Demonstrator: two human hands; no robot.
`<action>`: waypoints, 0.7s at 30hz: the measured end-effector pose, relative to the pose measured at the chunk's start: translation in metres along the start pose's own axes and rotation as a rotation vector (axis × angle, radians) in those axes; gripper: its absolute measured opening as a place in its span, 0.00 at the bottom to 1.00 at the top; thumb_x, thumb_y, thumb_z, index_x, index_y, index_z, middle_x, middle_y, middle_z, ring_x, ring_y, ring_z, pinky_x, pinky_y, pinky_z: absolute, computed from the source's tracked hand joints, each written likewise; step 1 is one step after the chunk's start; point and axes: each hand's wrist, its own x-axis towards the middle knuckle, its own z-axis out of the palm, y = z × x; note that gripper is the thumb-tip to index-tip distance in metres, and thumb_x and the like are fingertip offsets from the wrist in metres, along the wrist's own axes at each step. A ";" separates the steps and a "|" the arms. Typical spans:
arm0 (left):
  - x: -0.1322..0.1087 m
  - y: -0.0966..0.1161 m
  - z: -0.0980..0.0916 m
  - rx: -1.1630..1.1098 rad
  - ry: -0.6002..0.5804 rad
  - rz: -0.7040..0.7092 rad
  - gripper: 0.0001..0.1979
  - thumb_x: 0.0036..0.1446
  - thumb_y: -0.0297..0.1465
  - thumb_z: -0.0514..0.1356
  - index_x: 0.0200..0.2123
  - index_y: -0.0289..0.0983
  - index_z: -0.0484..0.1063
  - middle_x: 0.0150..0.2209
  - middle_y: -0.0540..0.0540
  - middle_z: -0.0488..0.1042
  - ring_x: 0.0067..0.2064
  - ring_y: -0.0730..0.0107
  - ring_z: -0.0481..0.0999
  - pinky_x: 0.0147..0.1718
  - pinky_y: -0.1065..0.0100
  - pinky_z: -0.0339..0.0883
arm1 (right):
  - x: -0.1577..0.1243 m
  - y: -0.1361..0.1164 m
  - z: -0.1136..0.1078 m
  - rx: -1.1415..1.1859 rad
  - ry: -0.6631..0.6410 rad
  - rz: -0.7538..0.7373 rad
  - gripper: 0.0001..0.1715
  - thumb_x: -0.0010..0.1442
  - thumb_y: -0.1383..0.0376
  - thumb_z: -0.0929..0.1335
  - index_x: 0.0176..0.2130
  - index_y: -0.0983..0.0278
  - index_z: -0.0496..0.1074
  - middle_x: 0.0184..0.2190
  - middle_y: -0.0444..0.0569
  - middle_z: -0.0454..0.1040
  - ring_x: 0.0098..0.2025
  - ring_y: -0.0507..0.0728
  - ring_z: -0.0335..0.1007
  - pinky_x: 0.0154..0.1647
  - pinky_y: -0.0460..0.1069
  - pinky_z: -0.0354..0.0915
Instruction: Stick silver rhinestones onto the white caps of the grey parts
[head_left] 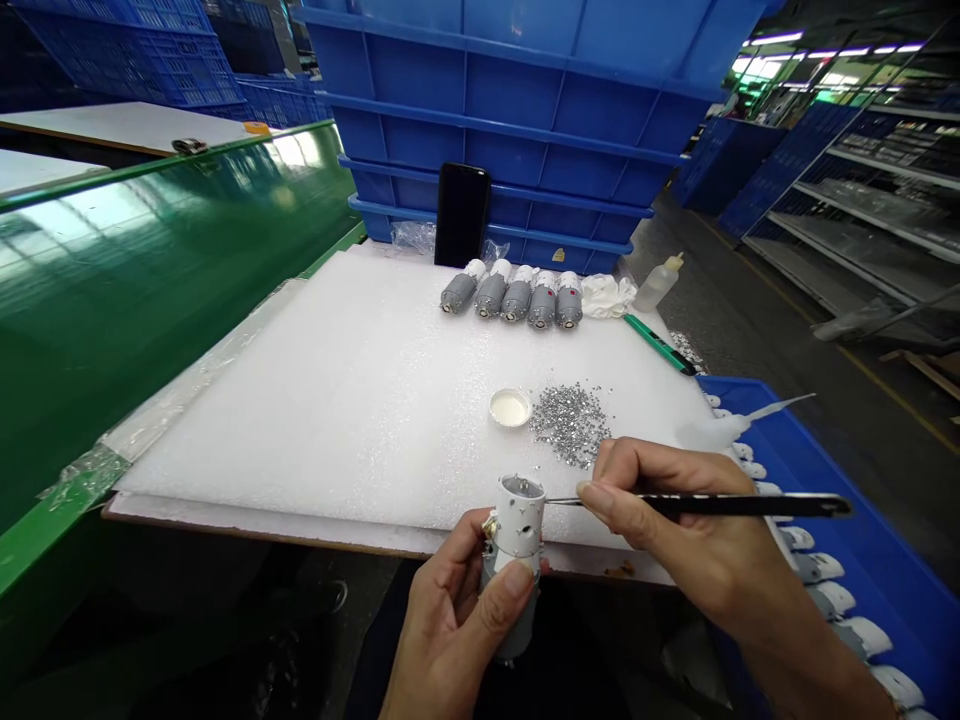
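My left hand [465, 610] is wrapped round a white and grey cylindrical part [519, 530], held upright at the foam's front edge. Small silvery pieces dot its white upper section and open top. Pinched in my right hand [675, 520] is a pair of black tweezers [742, 505]. Their thin tips reach the right side of the white section; whether they grip a piece is too small to tell. Beyond the hands lie a heap of tiny silvery pieces [571, 425] and a round white lid [510, 408] with pale contents.
Several similar grey-white cylinders [517, 297] lie in a row at the back, before a phone [462, 215] leaning on stacked blue crates [510, 130]. A squeeze bottle [659, 284] and green pen-like tool [660, 345] lie right. A blue bin [840, 480] holds more parts.
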 end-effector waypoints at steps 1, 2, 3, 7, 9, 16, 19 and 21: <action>0.000 0.000 0.000 0.035 0.008 0.005 0.16 0.54 0.40 0.67 0.43 0.38 0.77 0.33 0.45 0.81 0.38 0.63 0.76 0.40 0.68 0.66 | 0.001 -0.001 -0.001 -0.002 -0.009 0.008 0.20 0.63 0.59 0.69 0.23 0.63 0.64 0.20 0.40 0.59 0.23 0.49 0.52 0.23 0.47 0.50; 0.000 0.001 0.000 0.062 0.016 0.015 0.15 0.54 0.40 0.67 0.42 0.38 0.77 0.33 0.45 0.81 0.38 0.62 0.76 0.39 0.68 0.66 | 0.001 -0.001 -0.001 -0.001 -0.011 0.014 0.20 0.63 0.59 0.69 0.23 0.63 0.64 0.20 0.40 0.59 0.23 0.49 0.52 0.23 0.47 0.50; 0.001 0.001 0.000 0.081 0.023 0.029 0.15 0.54 0.40 0.67 0.42 0.38 0.77 0.34 0.45 0.81 0.39 0.61 0.76 0.39 0.68 0.66 | 0.001 -0.001 -0.001 0.003 -0.009 0.020 0.20 0.63 0.59 0.68 0.23 0.63 0.64 0.20 0.40 0.59 0.23 0.49 0.51 0.23 0.47 0.49; 0.002 0.002 0.000 0.117 0.034 0.078 0.12 0.54 0.38 0.67 0.40 0.39 0.78 0.35 0.46 0.81 0.39 0.61 0.77 0.40 0.68 0.67 | 0.000 0.002 0.002 0.030 0.006 0.049 0.21 0.63 0.58 0.68 0.23 0.63 0.63 0.20 0.40 0.58 0.23 0.50 0.50 0.23 0.47 0.49; 0.002 0.003 0.001 0.136 0.032 0.091 0.11 0.55 0.38 0.67 0.40 0.39 0.78 0.34 0.48 0.80 0.39 0.63 0.77 0.39 0.70 0.67 | -0.001 0.003 0.004 0.046 0.012 0.057 0.21 0.63 0.58 0.68 0.23 0.63 0.63 0.20 0.40 0.58 0.23 0.50 0.50 0.23 0.47 0.49; 0.001 0.004 0.001 0.165 0.049 0.082 0.12 0.55 0.39 0.66 0.40 0.40 0.78 0.35 0.49 0.80 0.39 0.64 0.77 0.40 0.71 0.67 | 0.000 0.004 0.007 0.077 0.018 0.057 0.21 0.63 0.57 0.68 0.23 0.63 0.63 0.20 0.40 0.58 0.23 0.50 0.51 0.22 0.48 0.49; 0.000 0.002 0.000 0.138 0.054 0.056 0.14 0.55 0.40 0.67 0.41 0.39 0.78 0.35 0.47 0.80 0.40 0.61 0.77 0.41 0.68 0.67 | 0.001 0.004 0.009 0.061 0.038 0.057 0.21 0.63 0.57 0.68 0.23 0.63 0.63 0.20 0.40 0.58 0.23 0.50 0.51 0.23 0.47 0.50; -0.001 0.002 0.001 0.067 0.052 -0.010 0.16 0.54 0.41 0.67 0.43 0.38 0.78 0.35 0.46 0.80 0.38 0.61 0.77 0.40 0.67 0.68 | 0.001 0.003 0.009 0.027 0.049 0.056 0.20 0.62 0.57 0.69 0.23 0.63 0.64 0.20 0.41 0.60 0.23 0.50 0.53 0.23 0.47 0.51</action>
